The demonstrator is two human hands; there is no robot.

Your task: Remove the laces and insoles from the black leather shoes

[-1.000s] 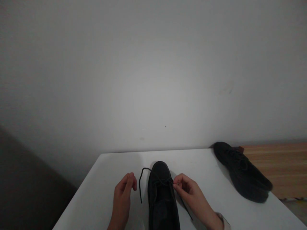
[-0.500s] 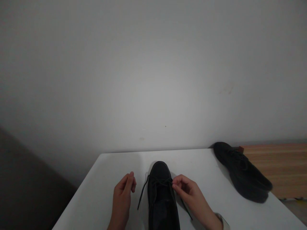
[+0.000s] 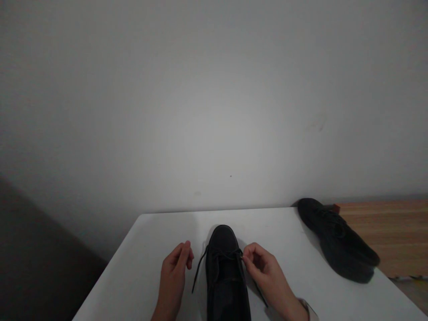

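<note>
A black lace-up shoe [image 3: 228,290] lies with its toe pointing away from me, its heel cut off by the lower edge of the view. A thin black shoelace [image 3: 199,270] crosses its front, one loose end trailing down on the left and the other on the right, partly behind my right hand. My right hand [image 3: 262,269] pinches the shoelace between thumb and fingertips at the shoe's right side. To the left of the shoe, apart from it, my left hand [image 3: 175,269] has its fingers curled and thumb pressed against them, with nothing visible in it.
The shoe rests on a white table [image 3: 147,249] that meets a pale wall [image 3: 217,111]. A second black shoe [image 3: 337,240] sits at the table's right edge, its laces tied. Beyond it is a wood-grained surface [image 3: 394,236].
My right hand has drawn slightly right, pulling the shoelace a little away from the shoe. My left hand has shifted slightly right, closer to the shoe.
</note>
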